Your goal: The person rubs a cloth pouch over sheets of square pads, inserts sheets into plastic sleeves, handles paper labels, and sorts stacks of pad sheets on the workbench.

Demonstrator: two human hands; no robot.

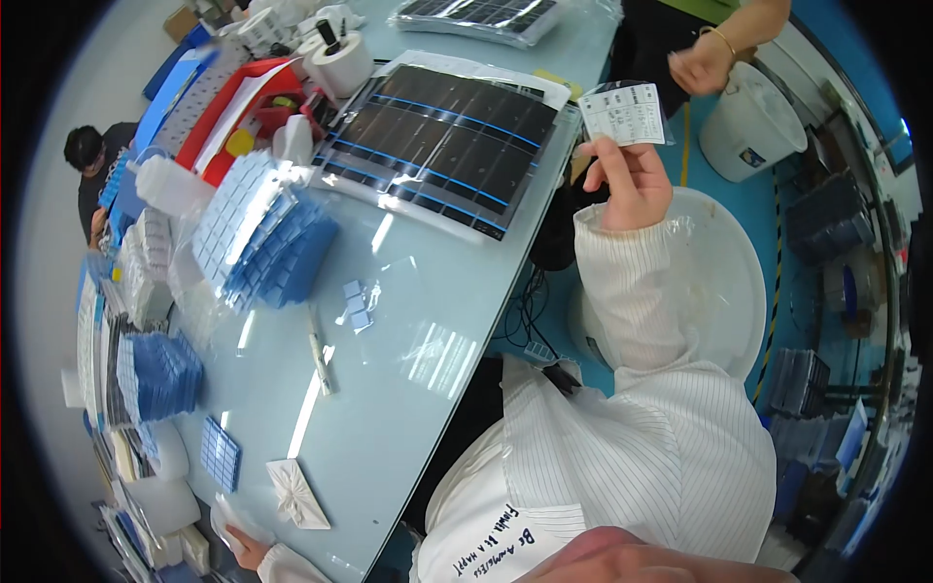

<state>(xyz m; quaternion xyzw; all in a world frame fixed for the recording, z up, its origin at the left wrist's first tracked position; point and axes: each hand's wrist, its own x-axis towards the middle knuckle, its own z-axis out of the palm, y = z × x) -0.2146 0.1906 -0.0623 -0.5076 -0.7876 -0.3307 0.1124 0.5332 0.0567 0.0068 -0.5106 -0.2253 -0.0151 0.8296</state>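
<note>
My right hand (632, 185) is raised beyond the table's edge, pinching a small white printed label (624, 115) with handwriting on it, in a clear plastic sleeve. At the lower left, my left hand (251, 546) has its fingers round a crumpled clear plastic bag (229, 517); the bag's contents cannot be made out. Close to that hand lie a white patterned card or packet (297, 494) and a blue gridded sheet (221, 454). A white pen (320, 363) and a few small blue squares (359, 307) rest on the glass-topped table (413, 325).
Stacks of blue gridded sheets (262, 228) stand on the table's left side. Dark panels with blue lines (442, 136) lie toward the top. A co-worker's hand (702, 66) is beyond the label, beside a white bucket (750, 124). A larger white bin (714, 282) stands behind my right sleeve.
</note>
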